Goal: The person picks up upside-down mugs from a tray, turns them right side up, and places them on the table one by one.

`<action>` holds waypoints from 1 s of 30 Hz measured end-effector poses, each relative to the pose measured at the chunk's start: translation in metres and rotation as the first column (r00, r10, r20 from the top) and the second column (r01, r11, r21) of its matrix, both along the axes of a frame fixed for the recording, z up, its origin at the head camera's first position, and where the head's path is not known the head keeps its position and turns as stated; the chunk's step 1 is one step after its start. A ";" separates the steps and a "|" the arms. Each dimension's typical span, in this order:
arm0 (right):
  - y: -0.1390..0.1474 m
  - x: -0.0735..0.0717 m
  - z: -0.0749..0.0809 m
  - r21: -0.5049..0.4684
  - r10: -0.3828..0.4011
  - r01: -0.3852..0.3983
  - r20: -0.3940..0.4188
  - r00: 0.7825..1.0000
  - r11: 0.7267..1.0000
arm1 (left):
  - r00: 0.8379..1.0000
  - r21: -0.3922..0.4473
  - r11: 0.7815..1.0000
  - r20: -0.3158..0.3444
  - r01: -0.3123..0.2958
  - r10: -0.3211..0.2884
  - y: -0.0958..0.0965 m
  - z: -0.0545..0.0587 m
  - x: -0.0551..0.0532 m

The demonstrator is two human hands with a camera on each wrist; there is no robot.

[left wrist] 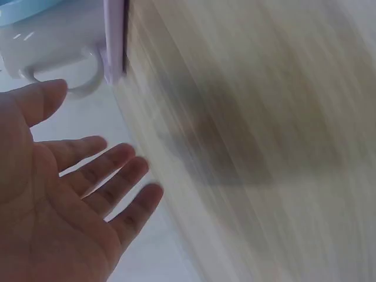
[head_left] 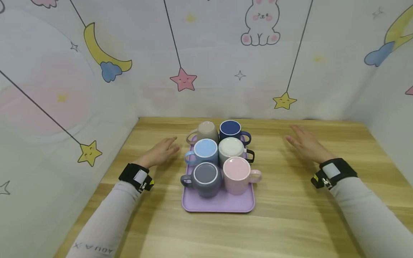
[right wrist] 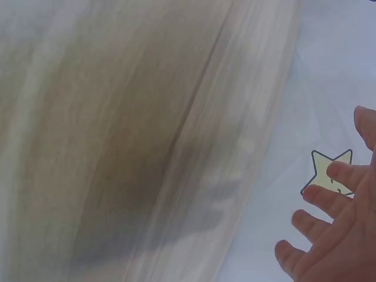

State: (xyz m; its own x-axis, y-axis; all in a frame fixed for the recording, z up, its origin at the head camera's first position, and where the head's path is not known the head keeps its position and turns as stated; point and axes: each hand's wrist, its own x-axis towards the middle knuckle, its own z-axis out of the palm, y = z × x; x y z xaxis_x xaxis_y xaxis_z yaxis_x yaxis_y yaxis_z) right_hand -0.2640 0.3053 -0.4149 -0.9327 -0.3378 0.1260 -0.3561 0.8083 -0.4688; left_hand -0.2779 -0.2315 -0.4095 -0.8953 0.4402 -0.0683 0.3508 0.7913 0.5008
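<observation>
1. Wall: pale, printed w/ bunny, moons, stars; runs behind desk + up L & R sides.
2. Desk: wood-grain top, tray approx. mid.
3. Sleeves: light grey, 1 per arm, come in from bottom L & R.
4. Tray: lilac, rounded corners, bare strip at nr end; all 6 mugs on it.
5. Hands: both wide, fingers extended. L hand just L of tray, nr light blue mug, apart from it. R hand well R of tray, over far part of desk.
6. Mugs, 2 cols x 3 rows. L col, far to nr: beige mug, light blue mug, dark grey mug, handles L. R col: navy mug, white mug w/ blk handle, pink mug, handles R.
7. Wristbands: blk w/ white patch, 1 per wrist.
</observation>
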 end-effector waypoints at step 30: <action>-0.103 -0.004 -0.006 -0.512 0.262 0.014 0.463 0.847 0.859 | 0.815 0.363 0.927 0.563 -0.097 -0.135 0.029 -0.003 0.026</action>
State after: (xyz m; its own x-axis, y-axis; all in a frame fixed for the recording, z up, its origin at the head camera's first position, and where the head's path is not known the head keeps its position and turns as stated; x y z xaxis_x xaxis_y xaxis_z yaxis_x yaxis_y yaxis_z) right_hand -0.2681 0.2026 -0.4210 -0.8617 -0.4790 -0.1676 -0.0406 0.3944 -0.9181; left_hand -0.2522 -0.2027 -0.4126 -0.7335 0.5530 -0.3952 -0.0763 0.5108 0.8563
